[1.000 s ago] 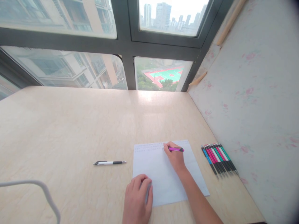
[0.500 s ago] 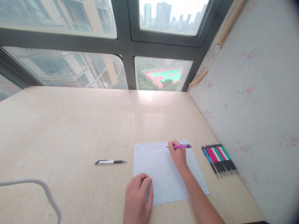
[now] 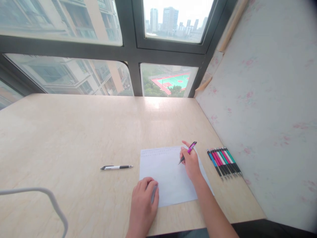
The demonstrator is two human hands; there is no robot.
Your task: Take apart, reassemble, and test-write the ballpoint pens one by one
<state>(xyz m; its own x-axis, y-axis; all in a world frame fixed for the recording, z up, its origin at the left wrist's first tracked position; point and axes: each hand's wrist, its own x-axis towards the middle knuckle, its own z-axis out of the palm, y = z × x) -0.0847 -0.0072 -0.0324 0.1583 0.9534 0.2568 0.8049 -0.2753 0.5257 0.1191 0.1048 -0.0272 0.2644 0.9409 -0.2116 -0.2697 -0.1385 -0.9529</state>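
Observation:
My right hand (image 3: 190, 163) grips a purple pen (image 3: 190, 149) with a dark grip, its tip pointing down-left over a white sheet of paper (image 3: 170, 185). The index finger sticks out past the pen. Rows of small, faint handwriting run along the sheet's top edge; I cannot read them. My left hand (image 3: 143, 196) rests over the paper's lower left corner, fingers bent and thumb apart. A shaded grey patch shows between thumb and forefinger; I cannot tell what it is. Left of the sheet lies a white-and-black pen (image 3: 117, 167).
Several pens (image 3: 224, 162) in blue, pink, white and green lie in a row right of the paper, near the flowered wall (image 3: 262, 132). A grey cable (image 3: 49, 201) curves at the lower left. Windows (image 3: 173, 49) stand behind the pale tabletop (image 3: 86, 132).
My right hand has tilted the purple pen more upright and raised its index finger off it. The pen tip sits lower relative to the writing. My left hand stays at the corner; the view has shifted slightly.

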